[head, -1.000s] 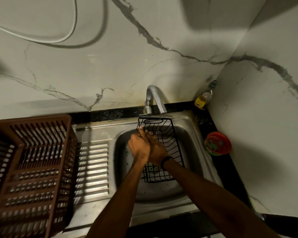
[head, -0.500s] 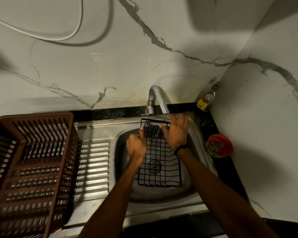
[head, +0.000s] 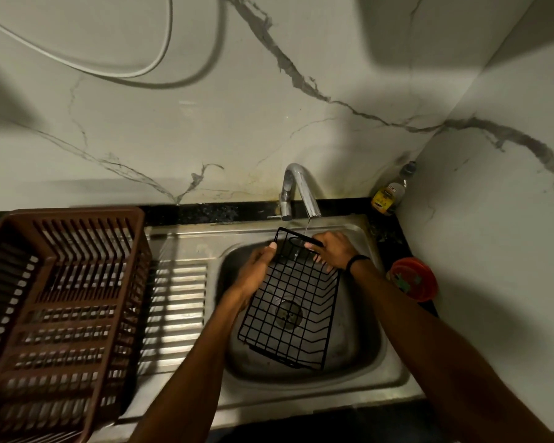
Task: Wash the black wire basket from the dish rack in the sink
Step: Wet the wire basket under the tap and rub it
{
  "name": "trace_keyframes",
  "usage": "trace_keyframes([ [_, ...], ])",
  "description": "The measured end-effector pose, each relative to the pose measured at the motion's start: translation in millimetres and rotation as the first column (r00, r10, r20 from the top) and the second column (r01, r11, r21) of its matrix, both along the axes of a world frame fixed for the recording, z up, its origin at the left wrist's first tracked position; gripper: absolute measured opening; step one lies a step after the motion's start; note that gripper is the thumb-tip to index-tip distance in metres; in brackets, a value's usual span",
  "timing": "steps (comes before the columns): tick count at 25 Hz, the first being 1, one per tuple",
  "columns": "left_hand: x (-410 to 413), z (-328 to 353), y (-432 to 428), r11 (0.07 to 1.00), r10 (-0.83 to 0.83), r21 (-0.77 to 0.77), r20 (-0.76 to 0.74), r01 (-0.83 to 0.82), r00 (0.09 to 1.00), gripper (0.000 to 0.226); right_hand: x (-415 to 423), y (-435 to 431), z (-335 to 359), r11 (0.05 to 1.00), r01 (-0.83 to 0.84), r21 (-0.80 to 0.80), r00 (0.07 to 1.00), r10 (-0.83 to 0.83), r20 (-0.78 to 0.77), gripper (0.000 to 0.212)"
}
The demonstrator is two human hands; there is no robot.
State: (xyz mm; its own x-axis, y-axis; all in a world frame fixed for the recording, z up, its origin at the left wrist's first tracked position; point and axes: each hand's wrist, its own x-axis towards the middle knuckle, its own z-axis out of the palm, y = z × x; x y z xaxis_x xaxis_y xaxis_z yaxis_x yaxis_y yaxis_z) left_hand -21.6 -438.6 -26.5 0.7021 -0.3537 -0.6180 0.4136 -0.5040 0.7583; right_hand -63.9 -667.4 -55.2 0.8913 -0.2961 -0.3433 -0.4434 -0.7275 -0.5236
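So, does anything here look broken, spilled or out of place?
Nothing stands out. The black wire basket is tilted over the sink, but only because the left hand and right hand hold it under the running tap.

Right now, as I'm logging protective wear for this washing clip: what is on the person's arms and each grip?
Both forearms are bare to the frame's edge; no sleeves show. The left grip and right grip wear no gloves. The only item worn is a thin black band round the right wrist; whether it is a watch I cannot tell.
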Motion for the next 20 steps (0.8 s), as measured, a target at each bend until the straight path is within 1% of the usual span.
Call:
trace_keyframes([
  [1, 1, 10, 0, 0.996, -0.014, -0.084, -0.102, 0.006, 0.995, 0.042, 2, 0, -1, 0.999, 0.028, 0.027, 1.000, -0.028, 0.001, 0.025],
  [2, 3, 14, -1, 0.987, -0.068, -0.150, -0.125, 0.049, 0.990, 0.034, 4, 0, 0, 0.998, 0.052, 0.042, 0.999, -0.052, 0.002, 0.026],
  [3, 5, 17, -2, 0.981, -0.100, -0.177, -0.128, 0.077, 0.987, 0.023, 6, -1, 0, 0.997, 0.062, 0.044, 0.998, -0.062, 0.007, 0.028],
  [4, 6, 19, -5, 0.980, -0.096, -0.188, -0.128, 0.071, 0.987, 0.014, 7, -3, 2, 0.998, 0.050, 0.028, 0.999, -0.051, 0.016, 0.031],
  [5, 8, 22, -7, 0.986, -0.075, -0.153, -0.099, 0.059, 0.992, 0.010, 9, -5, 3, 1.000, 0.016, -0.015, 1.000, -0.016, 0.014, 0.034],
  [6, 10, 23, -11, 0.992, -0.049, -0.119, -0.072, 0.040, 0.996, 0.011, 11, -5, 7, 0.998, -0.025, -0.063, 1.000, 0.025, 0.000, 0.035],
  [8, 11, 25, -17, 0.998, -0.022, -0.060, -0.063, 0.018, 0.998, 0.019, 18, 3, 16, 0.988, -0.092, -0.126, 0.996, 0.090, -0.020, 0.033],
  [10, 9, 24, -19, 0.999, -0.032, -0.033, -0.062, 0.030, 0.998, 0.023, 27, 19, 24, 0.977, -0.136, -0.164, 0.988, 0.145, 0.050, 0.037],
  [12, 9, 19, -17, 0.997, -0.057, -0.058, -0.093, 0.051, 0.994, 0.020, 32, 28, 20, 0.977, -0.137, -0.166, 0.977, 0.161, 0.139, 0.027],
  [13, 10, 20, -15, 0.997, -0.049, -0.059, -0.103, 0.043, 0.993, 0.017, 31, 25, 16, 0.983, -0.131, -0.132, 0.981, 0.147, 0.123, 0.022],
  [14, 11, 22, -14, 0.999, -0.043, -0.032, -0.088, 0.040, 0.995, 0.013, 27, 19, 12, 0.988, -0.127, -0.088, 0.989, 0.133, 0.060, 0.021],
  [16, 16, 22, -14, 0.996, -0.060, 0.059, 0.009, 0.059, 0.998, 0.008, 19, 12, 7, 0.992, -0.123, -0.023, 0.985, 0.119, -0.127, 0.017],
  [17, 15, 25, -15, 0.993, -0.085, 0.080, 0.039, 0.082, 0.996, 0.008, 18, 12, 8, 0.991, -0.131, -0.023, 0.980, 0.126, -0.154, 0.019],
  [18, 15, 28, -19, 0.990, -0.111, 0.093, 0.059, 0.106, 0.992, 0.010, 21, 15, 11, 0.992, -0.120, -0.044, 0.985, 0.114, -0.127, 0.028],
  [19, 14, 29, -20, 0.988, -0.129, 0.096, 0.065, 0.123, 0.990, 0.012, 23, 18, 13, 0.996, -0.084, -0.041, 0.995, 0.081, -0.063, 0.034],
  [20, 16, 30, -22, 0.987, -0.136, 0.102, 0.084, 0.127, 0.987, 0.012, 26, 18, 12, 0.998, -0.054, -0.034, 0.998, 0.054, -0.012, 0.032],
])
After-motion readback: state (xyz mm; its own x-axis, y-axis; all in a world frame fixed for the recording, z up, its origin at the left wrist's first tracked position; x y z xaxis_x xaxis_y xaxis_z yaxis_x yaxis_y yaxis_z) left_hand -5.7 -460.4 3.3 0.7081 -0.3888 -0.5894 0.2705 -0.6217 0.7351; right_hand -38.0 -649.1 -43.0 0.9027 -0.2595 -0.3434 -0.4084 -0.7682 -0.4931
